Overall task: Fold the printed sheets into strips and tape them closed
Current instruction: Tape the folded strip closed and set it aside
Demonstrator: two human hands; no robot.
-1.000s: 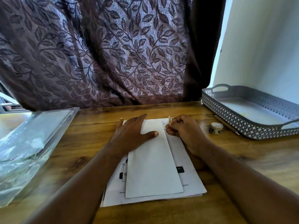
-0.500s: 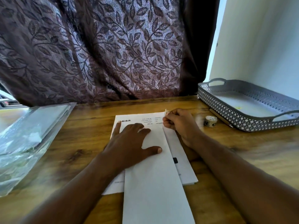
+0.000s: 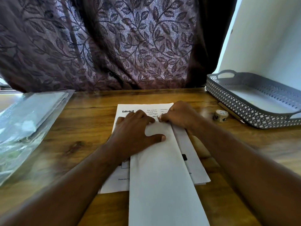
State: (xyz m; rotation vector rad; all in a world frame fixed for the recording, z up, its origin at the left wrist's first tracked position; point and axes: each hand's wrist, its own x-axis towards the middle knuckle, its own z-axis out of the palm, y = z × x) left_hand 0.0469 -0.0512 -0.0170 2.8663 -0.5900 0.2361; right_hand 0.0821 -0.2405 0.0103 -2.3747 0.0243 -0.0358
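The folded strip (image 3: pixel 162 176) lies on the stack of printed sheets (image 3: pixel 130 110) near the middle of the table (image 3: pixel 84 128) and runs over its front edge. The left hand (image 3: pixel 135 132) lies flat and open on its far end, probably so it cannot spring open. The right hand (image 3: pixel 177 116) is curled, fingertips pinched at the strip's far end; whether it has tape I cannot tell. The tape roll (image 3: pixel 220 115) waits near the tray (image 3: pixel 241 108) at the right edge.
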